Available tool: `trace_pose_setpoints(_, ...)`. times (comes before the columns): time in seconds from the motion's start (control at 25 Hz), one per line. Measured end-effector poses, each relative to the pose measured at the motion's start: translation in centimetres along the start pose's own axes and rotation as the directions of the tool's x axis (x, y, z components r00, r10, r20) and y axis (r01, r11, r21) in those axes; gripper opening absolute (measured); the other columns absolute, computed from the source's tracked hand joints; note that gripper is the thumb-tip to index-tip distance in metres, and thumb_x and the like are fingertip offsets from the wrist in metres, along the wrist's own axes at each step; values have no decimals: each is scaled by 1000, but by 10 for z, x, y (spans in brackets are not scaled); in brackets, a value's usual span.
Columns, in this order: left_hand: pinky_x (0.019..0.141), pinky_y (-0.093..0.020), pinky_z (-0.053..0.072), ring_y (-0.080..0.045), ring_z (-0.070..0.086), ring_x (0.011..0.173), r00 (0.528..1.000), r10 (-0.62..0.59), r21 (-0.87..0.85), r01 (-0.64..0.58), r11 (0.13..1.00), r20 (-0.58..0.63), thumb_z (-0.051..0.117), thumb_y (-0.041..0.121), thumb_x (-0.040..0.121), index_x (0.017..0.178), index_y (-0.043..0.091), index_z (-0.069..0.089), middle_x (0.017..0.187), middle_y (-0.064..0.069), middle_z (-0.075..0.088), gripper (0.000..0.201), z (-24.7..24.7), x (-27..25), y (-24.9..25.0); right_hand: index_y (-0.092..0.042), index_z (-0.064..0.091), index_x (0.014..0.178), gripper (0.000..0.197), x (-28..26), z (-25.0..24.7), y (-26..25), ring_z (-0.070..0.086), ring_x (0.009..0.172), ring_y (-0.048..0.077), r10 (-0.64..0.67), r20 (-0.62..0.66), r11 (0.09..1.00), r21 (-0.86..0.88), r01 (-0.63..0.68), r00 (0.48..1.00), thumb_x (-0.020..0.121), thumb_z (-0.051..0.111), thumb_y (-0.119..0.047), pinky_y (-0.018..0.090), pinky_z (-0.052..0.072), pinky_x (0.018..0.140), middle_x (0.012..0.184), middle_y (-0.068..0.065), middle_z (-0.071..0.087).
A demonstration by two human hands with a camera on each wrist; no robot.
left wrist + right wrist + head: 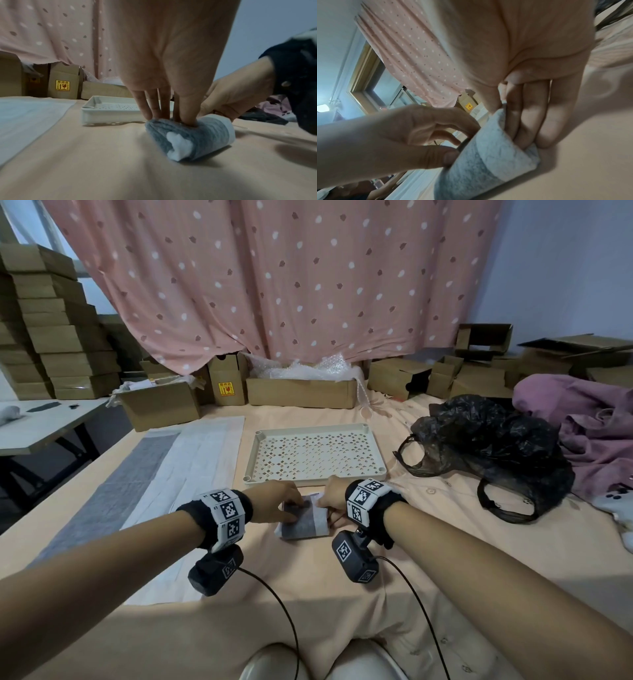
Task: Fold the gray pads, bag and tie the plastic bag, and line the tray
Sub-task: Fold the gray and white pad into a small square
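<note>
A gray pad (pixel 303 522) with white edges, folded into a small thick packet, lies on the peach sheet just in front of the tray. My left hand (pixel 286 503) presses its fingertips (pixel 157 115) and thumb down onto the packet's top (pixel 197 136). My right hand (pixel 332 505) pinches the packet's white right end (pixel 501 152), thumb on one side and straight fingers (pixel 530 121) on the other. A second gray pad (pixel 137 484) lies spread flat to the left. The white perforated tray (pixel 251 455) holds nothing. A crumpled black plastic bag (pixel 489 446) lies to the right.
Cardboard boxes (pixel 301 392) line the back under a pink dotted curtain (pixel 291 285), with more stacked at the far left (pixel 61 337). Purple cloth (pixel 589 422) is heaped at the right. A small table (pixel 44 422) stands beside the bed on the left. Camera cables trail toward me.
</note>
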State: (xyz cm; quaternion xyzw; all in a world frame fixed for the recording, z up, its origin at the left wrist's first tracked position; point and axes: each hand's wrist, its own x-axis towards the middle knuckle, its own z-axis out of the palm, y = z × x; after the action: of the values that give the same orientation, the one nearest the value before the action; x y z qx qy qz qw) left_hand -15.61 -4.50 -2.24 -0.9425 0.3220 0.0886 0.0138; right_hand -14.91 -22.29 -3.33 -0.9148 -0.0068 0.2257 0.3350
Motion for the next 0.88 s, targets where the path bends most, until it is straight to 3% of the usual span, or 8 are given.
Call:
trace_pose_setpoints(0.12,97,-33,45,-22,54,110,1000,9,38,-10,999,15,56,28,89,130,21,55,123,-4,54,42,5,0,0,-10,50,88,20,-9,-3,-8,61,79,29,-171,-127,943,-307,126,977,81,65,-20,33,52,62,87,10,61)
trace_pose_setpoints(0.2,99,-35,44,-22,54,113,1000,17,26,-17,1000,9,56,29,88,130,21,56,124,-3,55,42,6,-1,-1,-15,53,101,35,-20,-7,-10,57,93,26,-366,-188,844,-480,240,911,75,71,-30,35,50,75,102,6,59)
trace_pose_setpoints(0.28,100,-35,43,-23,54,114,1000,9,-17,-9,1000,1,57,29,88,129,21,57,127,-2,54,42,10,-2,-3,-17,61,115,47,-24,-10,-2,58,105,23,-458,-136,791,-514,332,879,74,73,-38,36,49,89,115,2,63)
trace_pose_setpoints(0.48,105,-35,40,-20,48,122,1000,-6,-63,6,998,4,61,33,86,135,21,50,138,0,45,52,18,-5,-7,-8,66,115,53,-20,-4,25,62,107,28,-391,-9,805,-489,337,920,78,70,-46,43,49,94,115,10,69)
trace_pose_setpoints(0.64,107,-30,38,-19,46,125,999,7,-94,-10,996,-38,65,32,84,137,20,47,140,-1,43,58,28,-5,-11,-8,69,100,44,-12,0,27,64,89,30,-405,-3,780,-524,344,914,77,69,-45,40,50,78,91,11,70)
trace_pose_setpoints(0.76,107,-29,37,-19,45,127,999,15,-102,-20,995,-48,66,32,83,137,18,47,140,-2,43,59,31,-3,-12,-8,65,85,39,-7,4,27,63,80,31,-406,-17,752,-574,324,914,75,68,-46,41,50,69,74,8,63)
trace_pose_setpoints(0.88,102,-30,42,-19,49,120,998,-7,-119,-1,993,-69,70,32,80,133,19,50,134,-1,48,59,28,-3,-10,-11,66,91,43,-7,4,24,65,84,30,-399,-22,747,-587,311,917,71,69,-49,42,52,72,83,5,68)
